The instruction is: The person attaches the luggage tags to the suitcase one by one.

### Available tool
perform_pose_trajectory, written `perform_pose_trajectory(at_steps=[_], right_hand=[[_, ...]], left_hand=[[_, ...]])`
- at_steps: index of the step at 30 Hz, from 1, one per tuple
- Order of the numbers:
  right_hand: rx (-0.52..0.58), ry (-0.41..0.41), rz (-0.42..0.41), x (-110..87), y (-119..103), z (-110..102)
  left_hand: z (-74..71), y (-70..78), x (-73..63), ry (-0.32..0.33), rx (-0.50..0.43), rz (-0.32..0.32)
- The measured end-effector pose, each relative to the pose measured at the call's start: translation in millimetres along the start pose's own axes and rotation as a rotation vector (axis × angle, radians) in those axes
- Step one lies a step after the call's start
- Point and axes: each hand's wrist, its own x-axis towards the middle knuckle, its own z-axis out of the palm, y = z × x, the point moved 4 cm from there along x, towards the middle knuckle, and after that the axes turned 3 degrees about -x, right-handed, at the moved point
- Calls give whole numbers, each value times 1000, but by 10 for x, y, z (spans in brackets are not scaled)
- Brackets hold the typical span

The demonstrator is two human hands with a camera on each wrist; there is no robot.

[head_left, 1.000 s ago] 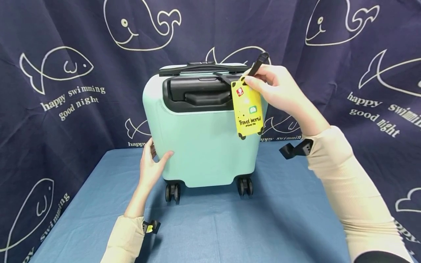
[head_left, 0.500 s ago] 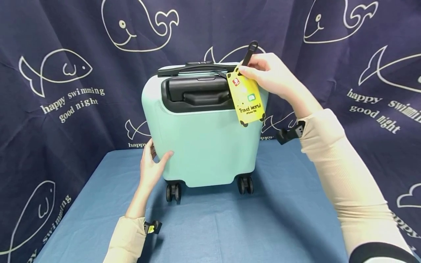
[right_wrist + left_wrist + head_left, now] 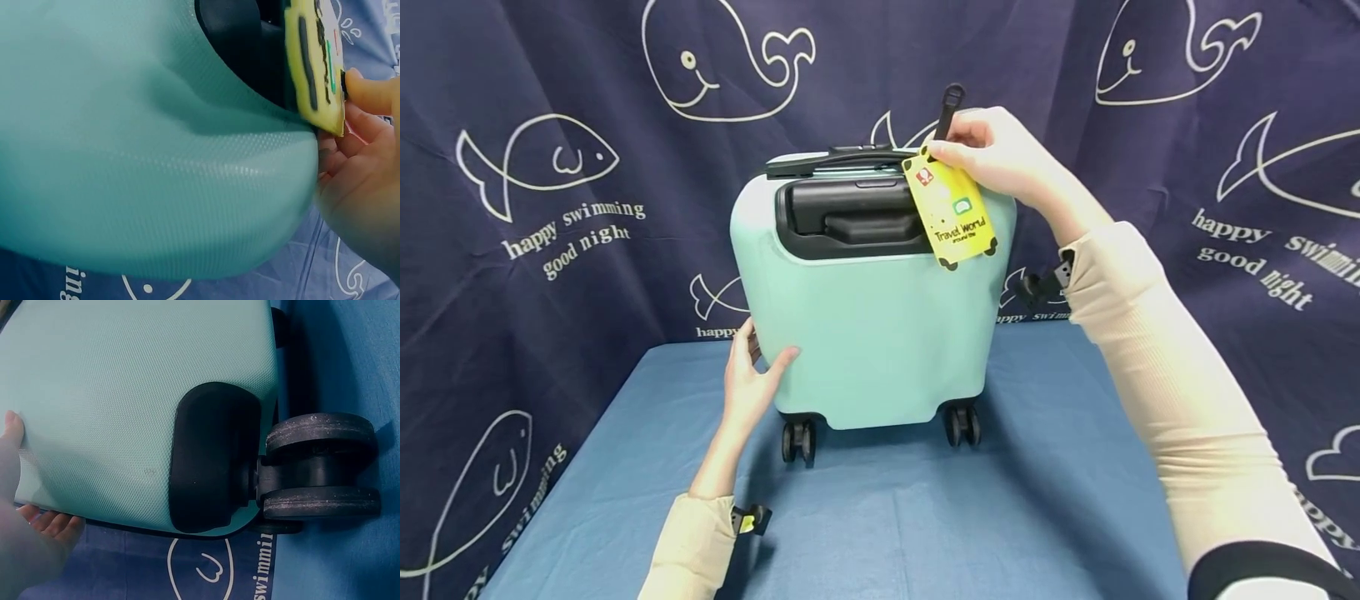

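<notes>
A mint-green suitcase (image 3: 880, 342) stands upright on its black wheels (image 3: 962, 423). At its lower left side my left hand (image 3: 751, 385) grips the edge, thumb on the front face and fingers round behind; the left wrist view shows these fingers (image 3: 53, 526) at the far edge. My right hand (image 3: 1000, 158), at the suitcase's top right corner, pinches a yellow luggage tag (image 3: 951, 212) by the top near its black strap (image 3: 947, 110). The tag hangs tilted before the dark handle recess (image 3: 857, 237). The strap's buckle end points up above the fingers.
A black carry handle (image 3: 842, 160) runs along the suitcase top. Beneath stands a table with a blue cloth (image 3: 865, 517). Dark blue curtains (image 3: 587, 67) with white whale and fish drawings hang behind and at both sides.
My right hand has moved left and up along the suitcase's top, carrying the luggage tag, which now tilts more. My left hand keeps its place on the suitcase.
</notes>
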Motion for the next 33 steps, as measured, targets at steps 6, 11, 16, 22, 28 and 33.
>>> perform_pose_trajectory(at_steps=[6, 11, 16, 22, 28, 33], right_hand=[[59, -79, 77, 61, 48, 39], [66, -88, 88, 88, 76, 43], [115, -72, 43, 119, 35, 54], [142, -74, 27, 146, 1, 68], [181, -76, 61, 185, -3, 97], [87, -55, 79, 224, -5, 109]], left_hand=[[4, 16, -7, -6, 6, -5], [4, 12, -10, -9, 5, -5], [-6, -15, -3, -2, -6, -4], [-11, -23, -7, -1, -8, -5], [-15, -3, -16, -5, 1, -10], [-18, 25, -18, -9, -2, -13]])
